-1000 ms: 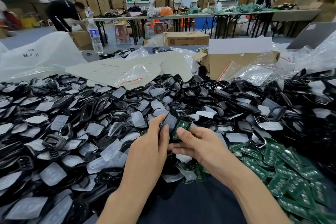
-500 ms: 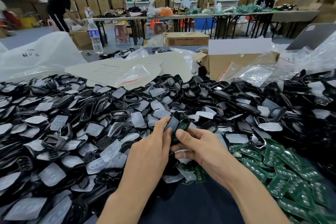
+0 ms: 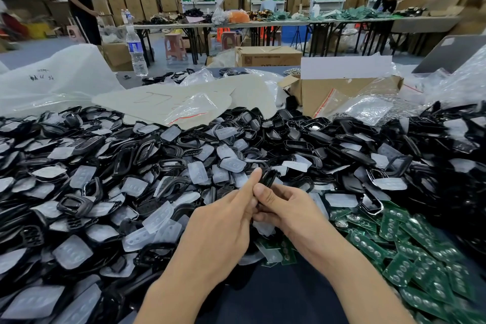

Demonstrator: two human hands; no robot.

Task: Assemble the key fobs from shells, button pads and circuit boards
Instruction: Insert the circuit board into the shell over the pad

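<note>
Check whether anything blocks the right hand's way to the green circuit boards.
Nothing visible does. The right hand and the left hand both grip a black shell. The green circuit boards lie loose and uncovered just to the right of the right hand, with nothing between.

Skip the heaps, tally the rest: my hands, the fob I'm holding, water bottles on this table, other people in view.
Hands, left hand and right hand: 2
Held key fob: 1
Water bottle: 1
Other people: 3
Total: 7
</note>
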